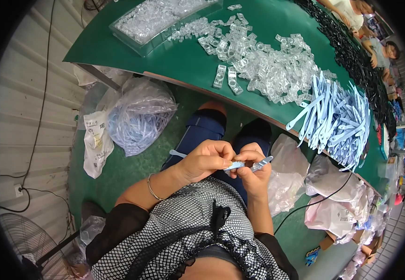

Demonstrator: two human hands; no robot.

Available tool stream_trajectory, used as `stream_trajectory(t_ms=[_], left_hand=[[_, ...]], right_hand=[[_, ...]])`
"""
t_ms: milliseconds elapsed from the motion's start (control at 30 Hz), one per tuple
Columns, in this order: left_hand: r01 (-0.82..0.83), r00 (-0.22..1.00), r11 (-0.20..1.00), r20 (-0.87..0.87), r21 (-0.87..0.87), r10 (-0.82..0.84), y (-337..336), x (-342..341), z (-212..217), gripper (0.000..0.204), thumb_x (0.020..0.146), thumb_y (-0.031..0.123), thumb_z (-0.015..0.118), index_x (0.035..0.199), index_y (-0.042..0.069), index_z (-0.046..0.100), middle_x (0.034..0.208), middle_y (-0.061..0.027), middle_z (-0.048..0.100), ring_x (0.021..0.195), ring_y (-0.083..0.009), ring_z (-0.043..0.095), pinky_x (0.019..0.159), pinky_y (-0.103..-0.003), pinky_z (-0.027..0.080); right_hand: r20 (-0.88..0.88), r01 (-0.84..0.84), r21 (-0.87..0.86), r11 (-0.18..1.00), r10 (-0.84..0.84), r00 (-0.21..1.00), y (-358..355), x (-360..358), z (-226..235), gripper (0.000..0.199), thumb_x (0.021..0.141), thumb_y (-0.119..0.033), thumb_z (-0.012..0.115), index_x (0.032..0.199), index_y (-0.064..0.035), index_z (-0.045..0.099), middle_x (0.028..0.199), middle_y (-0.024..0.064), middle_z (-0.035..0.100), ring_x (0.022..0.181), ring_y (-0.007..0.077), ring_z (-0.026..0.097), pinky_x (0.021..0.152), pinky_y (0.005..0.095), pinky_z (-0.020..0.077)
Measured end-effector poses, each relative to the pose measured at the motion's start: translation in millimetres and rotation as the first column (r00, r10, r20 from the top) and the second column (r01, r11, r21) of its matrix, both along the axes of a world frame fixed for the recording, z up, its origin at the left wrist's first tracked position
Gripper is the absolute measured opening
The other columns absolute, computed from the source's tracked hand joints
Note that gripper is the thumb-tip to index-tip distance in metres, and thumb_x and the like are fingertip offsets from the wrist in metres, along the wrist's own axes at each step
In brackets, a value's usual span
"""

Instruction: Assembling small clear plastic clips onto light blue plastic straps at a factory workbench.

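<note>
So right now both hands are busy with one light-blue strip (pixel 235 165), held over the lap just in front of the green table (pixel 90 49). The left hand (pixel 207 161) has thumb and fingertips pinched together on it, and the right hand (pixel 253 170) is pinching it right alongside, with a pale end poking out past the right thumb. Another pale-blue end sticks out left of the left hand (can't tell if it's the same strip or a second one, the fingers cover the join). I'd call this piece partway through, since both grips are on the middle bit. As for what's left, plenty I reckon: there's a big spread of clear plastic clips (pixel 277 70) on the table, a clear tray (pixel 148 49) with more clear bits, and a fat heap of blue strips (pixel 335 121) hanging over the edge on the right. What's done is harder to judge: the plastic bag (pixel 153 95) under the table has loads of pale-blue pieces inside, but finished or waiting, I honestly can't tell.
</note>
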State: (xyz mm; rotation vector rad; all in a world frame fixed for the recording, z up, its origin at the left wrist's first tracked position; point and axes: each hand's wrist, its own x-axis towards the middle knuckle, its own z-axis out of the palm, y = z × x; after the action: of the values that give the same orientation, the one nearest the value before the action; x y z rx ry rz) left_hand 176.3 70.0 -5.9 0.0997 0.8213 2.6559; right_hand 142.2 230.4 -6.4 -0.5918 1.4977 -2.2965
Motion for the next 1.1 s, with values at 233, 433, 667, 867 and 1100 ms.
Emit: stream_trajectory(t_ms=[233, 433, 667, 867, 1100], left_hand=[[-0.01, 1.0, 0.993, 0.012, -0.115, 0.011, -0.5, 1.2, 6.0, 0.01, 0.083, 0.008, 0.056, 0.077, 0.002, 0.051, 0.08, -0.007, 0.057, 0.072, -0.0129, 0.057, 0.067, -0.025, 0.047], [0.139, 0.989, 0.876, 0.021, -0.462, -0.146, -6.1, 2.0, 18.4, 0.012, 0.085, 0.01, 0.056, 0.089, -0.001, 0.054, 0.08, -0.0034, 0.058, 0.071, -0.0076, 0.054, 0.065, -0.02, 0.044], [-0.229, 0.942, 0.662, -0.334, -0.713, -0.034, -5.5, 0.1, 17.7, 0.012, 0.08, 0.01, 0.062, 0.086, 0.0, 0.058, 0.074, -0.0024, 0.059, 0.068, -0.0082, 0.055, 0.062, -0.022, 0.043], [-0.315, 0.861, 0.435, -0.447, -0.844, -0.244, -8.5, -0.9, 22.0, 0.011, 0.074, 0.01, 0.066, 0.076, 0.001, 0.06, 0.067, -0.0055, 0.06, 0.058, -0.013, 0.054, 0.054, -0.026, 0.039], [0.026, 0.99, 0.879, -0.113, -0.476, -0.09, 2.7, 8.9, 12.3, 0.014, 0.078, 0.013, 0.063, 0.073, 0.0, 0.059, 0.062, -0.001, 0.057, 0.049, -0.0064, 0.048, 0.045, -0.02, 0.035]], right_hand=[[-0.067, 0.026, 0.066, 0.998, -0.022, 0.998, 0.4, 0.1, 2.7, 0.024, 0.074, -0.013, 0.069, 0.087, 0.0044, 0.059, 0.087, 0.0078, 0.047, 0.067, 0.0127, 0.053, 0.056, 0.0211, 0.0451], [-0.539, 0.241, 0.314, 0.918, -0.036, 0.842, 7.0, -7.2, 8.3, 0.027, 0.08, -0.022, 0.063, 0.089, 0.0027, 0.058, 0.09, 0.01, 0.048, 0.073, 0.0155, 0.05, 0.065, 0.0247, 0.0421], [-0.066, 0.041, 0.466, 0.884, -0.011, 0.998, 13.4, 0.7, 23.2, 0.017, 0.084, -0.014, 0.057, 0.074, -0.0008, 0.057, 0.055, -0.0038, 0.048, 0.049, 0.0032, 0.041, 0.044, 0.0187, 0.0288], [0.168, -0.083, 0.351, 0.933, 0.025, 0.986, 10.3, 5.1, 19.6, 0.021, 0.081, -0.014, 0.06, 0.066, -0.0007, 0.056, 0.054, -0.0013, 0.048, 0.044, 0.003, 0.039, 0.04, 0.0188, 0.0264], [0.352, -0.113, -0.17, 0.979, 0.168, 0.921, 1.8, 14.3, 9.6, 0.025, 0.082, -0.015, 0.058, 0.062, -0.0006, 0.052, 0.049, 0.0027, 0.047, 0.038, 0.0061, 0.035, 0.037, 0.0209, 0.0275]])
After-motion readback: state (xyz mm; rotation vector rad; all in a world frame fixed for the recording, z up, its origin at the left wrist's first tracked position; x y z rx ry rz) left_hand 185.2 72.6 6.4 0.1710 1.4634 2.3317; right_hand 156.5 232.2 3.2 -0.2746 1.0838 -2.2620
